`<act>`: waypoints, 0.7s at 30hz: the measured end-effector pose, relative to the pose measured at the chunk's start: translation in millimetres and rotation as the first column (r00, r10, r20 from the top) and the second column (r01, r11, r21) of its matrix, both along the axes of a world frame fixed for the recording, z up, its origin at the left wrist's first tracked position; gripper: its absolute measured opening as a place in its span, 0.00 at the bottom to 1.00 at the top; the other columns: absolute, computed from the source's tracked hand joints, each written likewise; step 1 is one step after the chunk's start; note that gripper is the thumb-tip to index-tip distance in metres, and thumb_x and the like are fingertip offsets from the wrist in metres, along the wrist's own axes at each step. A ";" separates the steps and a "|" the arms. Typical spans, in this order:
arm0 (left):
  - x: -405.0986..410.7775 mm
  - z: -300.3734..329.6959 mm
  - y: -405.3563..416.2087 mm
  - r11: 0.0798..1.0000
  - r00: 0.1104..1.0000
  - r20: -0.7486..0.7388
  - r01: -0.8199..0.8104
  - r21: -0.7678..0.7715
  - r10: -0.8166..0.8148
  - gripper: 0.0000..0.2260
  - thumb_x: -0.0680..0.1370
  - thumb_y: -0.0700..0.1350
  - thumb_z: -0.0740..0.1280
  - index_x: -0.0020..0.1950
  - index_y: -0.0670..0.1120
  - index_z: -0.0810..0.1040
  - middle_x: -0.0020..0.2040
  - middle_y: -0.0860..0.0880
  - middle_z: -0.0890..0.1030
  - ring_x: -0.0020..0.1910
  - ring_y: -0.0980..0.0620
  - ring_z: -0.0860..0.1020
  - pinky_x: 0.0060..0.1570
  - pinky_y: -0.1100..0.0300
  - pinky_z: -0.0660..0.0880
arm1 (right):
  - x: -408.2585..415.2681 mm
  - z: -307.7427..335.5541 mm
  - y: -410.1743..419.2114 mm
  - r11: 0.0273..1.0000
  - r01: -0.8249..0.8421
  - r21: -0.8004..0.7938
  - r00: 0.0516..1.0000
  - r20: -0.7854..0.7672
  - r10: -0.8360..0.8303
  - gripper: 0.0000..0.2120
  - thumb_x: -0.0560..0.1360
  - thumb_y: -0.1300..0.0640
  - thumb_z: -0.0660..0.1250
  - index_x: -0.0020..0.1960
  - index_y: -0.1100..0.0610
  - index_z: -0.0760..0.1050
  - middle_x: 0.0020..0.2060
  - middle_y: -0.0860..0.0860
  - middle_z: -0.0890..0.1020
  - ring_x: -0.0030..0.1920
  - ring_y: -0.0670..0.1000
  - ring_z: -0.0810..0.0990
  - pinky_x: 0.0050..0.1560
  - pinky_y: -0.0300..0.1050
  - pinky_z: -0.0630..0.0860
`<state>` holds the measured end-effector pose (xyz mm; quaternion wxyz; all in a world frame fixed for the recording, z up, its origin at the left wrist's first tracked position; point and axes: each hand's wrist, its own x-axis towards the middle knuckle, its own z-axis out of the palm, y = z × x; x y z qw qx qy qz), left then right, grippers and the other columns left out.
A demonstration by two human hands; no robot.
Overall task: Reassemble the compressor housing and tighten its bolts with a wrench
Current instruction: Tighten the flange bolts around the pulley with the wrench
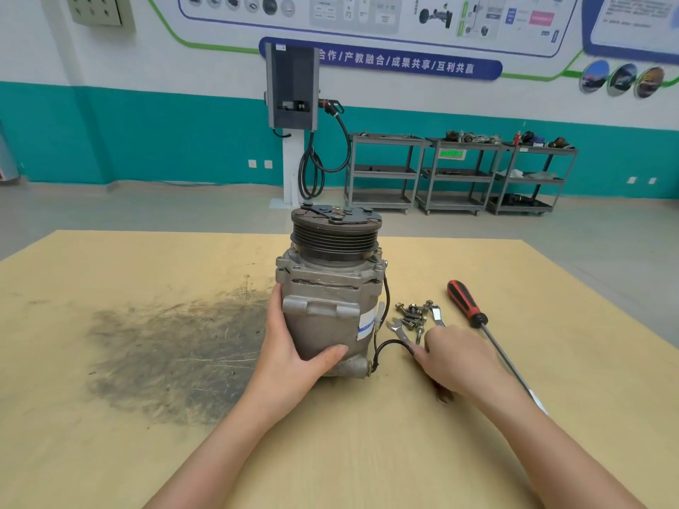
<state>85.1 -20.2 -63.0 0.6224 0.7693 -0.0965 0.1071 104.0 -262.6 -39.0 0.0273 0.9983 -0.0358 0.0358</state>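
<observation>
A grey metal compressor (327, 288) stands upright on the wooden table (110, 453), its black grooved pulley on top. My left hand (294, 347) grips the lower housing from the left, thumb across the front. My right hand (455, 358) lies over the handle of an open-end wrench (397, 330) just right of the compressor, fingers curled down onto it; the wrench jaw sticks out toward the compressor. A second wrench (436, 314) and several loose bolts (411, 317) lie just beyond my right hand. A black wire (385, 345) loops from the compressor's base.
A screwdriver (468, 306) with a red and black handle lies to the right, its long shaft running toward the near right. A dark greasy smear (172, 354) covers the table left of the compressor. Shelving carts (459, 174) and a charging post (292, 90) stand by the far wall.
</observation>
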 end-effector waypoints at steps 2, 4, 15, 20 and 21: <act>-0.1 0.5 0.0 1.000 1.000 0.001 -0.003 0.002 0.003 0.49 0.70 0.46 0.79 0.70 0.71 0.43 0.72 0.70 0.62 0.71 0.72 0.62 0.59 0.81 0.63 | 4.6 2.6 -2.4 0.999 0.022 0.047 0.992 0.120 -0.028 0.23 0.81 0.37 0.52 0.37 0.54 0.67 0.37 0.49 0.79 0.39 0.55 0.75 0.34 0.46 0.65; -0.3 1.1 -0.3 1.000 1.000 -0.001 -0.001 0.003 0.001 0.49 0.70 0.46 0.79 0.72 0.69 0.43 0.73 0.66 0.63 0.72 0.67 0.64 0.65 0.74 0.63 | 11.0 4.1 -4.1 0.997 0.027 0.076 0.978 0.205 -0.043 0.18 0.81 0.40 0.54 0.48 0.55 0.71 0.44 0.52 0.82 0.44 0.57 0.79 0.36 0.47 0.67; -4.8 6.3 -0.3 1.000 1.000 -0.021 0.018 0.002 -0.018 0.51 0.70 0.45 0.79 0.76 0.65 0.45 0.76 0.62 0.63 0.75 0.62 0.63 0.76 0.52 0.63 | 34.4 5.6 -2.3 0.998 0.019 -0.059 0.998 -0.057 -0.022 0.13 0.81 0.49 0.55 0.59 0.56 0.70 0.55 0.53 0.79 0.53 0.56 0.78 0.40 0.47 0.68; -6.8 8.5 -1.0 1.000 0.999 -0.021 0.027 -0.012 -0.027 0.53 0.69 0.48 0.79 0.79 0.61 0.43 0.77 0.60 0.61 0.76 0.59 0.62 0.77 0.49 0.62 | 22.4 35.1 -3.4 0.983 0.054 0.175 0.998 0.025 -0.059 0.08 0.80 0.51 0.58 0.49 0.55 0.71 0.46 0.53 0.81 0.46 0.55 0.78 0.46 0.49 0.76; -7.2 8.8 -0.9 1.000 0.999 -0.020 0.027 -0.012 -0.027 0.53 0.68 0.50 0.79 0.78 0.63 0.43 0.78 0.60 0.61 0.76 0.59 0.62 0.77 0.49 0.62 | 18.3 47.2 -2.8 0.942 0.001 0.335 0.995 0.098 -0.036 0.08 0.80 0.50 0.60 0.50 0.55 0.73 0.42 0.52 0.82 0.45 0.53 0.80 0.46 0.50 0.78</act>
